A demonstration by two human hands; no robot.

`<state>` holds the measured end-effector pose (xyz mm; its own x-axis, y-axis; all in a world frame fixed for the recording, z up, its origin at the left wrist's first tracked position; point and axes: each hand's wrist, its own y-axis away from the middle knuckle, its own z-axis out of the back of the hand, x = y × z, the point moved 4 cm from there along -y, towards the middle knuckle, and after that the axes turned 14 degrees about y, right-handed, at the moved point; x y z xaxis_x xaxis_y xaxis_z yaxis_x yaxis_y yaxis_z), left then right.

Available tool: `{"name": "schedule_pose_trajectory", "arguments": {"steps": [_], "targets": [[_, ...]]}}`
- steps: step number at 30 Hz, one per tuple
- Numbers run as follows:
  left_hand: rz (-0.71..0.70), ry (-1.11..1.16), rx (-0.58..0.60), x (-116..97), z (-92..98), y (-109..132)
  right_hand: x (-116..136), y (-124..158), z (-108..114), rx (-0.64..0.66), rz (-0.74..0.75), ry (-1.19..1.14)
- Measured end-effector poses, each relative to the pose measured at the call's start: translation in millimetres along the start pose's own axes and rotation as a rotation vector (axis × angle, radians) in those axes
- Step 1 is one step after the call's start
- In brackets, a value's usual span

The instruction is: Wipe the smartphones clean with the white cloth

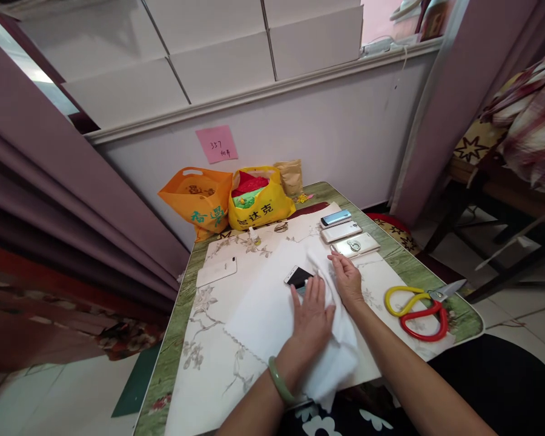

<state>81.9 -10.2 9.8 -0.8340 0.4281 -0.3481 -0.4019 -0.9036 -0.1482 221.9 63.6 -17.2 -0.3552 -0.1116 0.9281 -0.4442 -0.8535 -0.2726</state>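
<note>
A phone with a dark screen (298, 275) lies face up on a spread white cloth (263, 297). My left hand (312, 312), a green bangle at its wrist, rests with fingers stretched out over the phone's near end and the cloth, partly hiding the phone. Just to the right, my right hand (346, 278) has its fingers bent together at the gathered right edge of the cloth. Beyond it lie a phone with a ring holder (356, 245), a white phone (341, 232) and a blue phone (336, 218).
Scissors with yellow and red handles (424, 309) lie at the right. Another white phone (217, 272) is at the left. An orange bag (197, 197), a stuffed yellow bag (261, 203) and a small bottle (254, 236) stand at the back. A pink note (217, 144) is on the wall.
</note>
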Motion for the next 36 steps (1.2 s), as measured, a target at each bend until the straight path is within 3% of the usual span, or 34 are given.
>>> {"name": "schedule_pose_trajectory", "arguments": {"steps": [4,8,10,14,17,19,22,26,31,33,36], "targets": [[-0.042,0.063,0.036,-18,-4.8,3,-2,-2,-1,0.006,-0.009,-0.013],[-0.047,0.218,0.069,-9,6.5,-5,1,0,1,-0.015,-0.022,-0.037],[-0.009,0.349,0.034,7,17.0,-13,4,4,8,-0.052,-0.030,-0.043],[0.199,0.672,-0.385,69,45.7,-35,25,22,36,-0.104,0.065,0.089],[0.265,0.752,-0.477,107,49.0,-49,56,39,53,-0.008,0.315,0.301],[0.287,0.801,-0.489,121,45.3,-53,73,50,55,0.125,0.462,0.429],[0.264,0.856,-0.442,126,39.2,-52,82,59,47,0.307,0.557,0.593],[0.161,0.896,-0.279,124,42.8,-48,67,61,31,0.435,0.514,0.707],[-0.112,0.733,0.088,120,55.0,-43,47,58,24,0.422,0.425,0.702],[-0.180,0.623,0.153,117,55.4,-41,45,58,23,0.403,0.404,0.693],[-0.179,0.489,0.143,112,50.6,-41,46,61,21,0.354,0.391,0.708]]}}
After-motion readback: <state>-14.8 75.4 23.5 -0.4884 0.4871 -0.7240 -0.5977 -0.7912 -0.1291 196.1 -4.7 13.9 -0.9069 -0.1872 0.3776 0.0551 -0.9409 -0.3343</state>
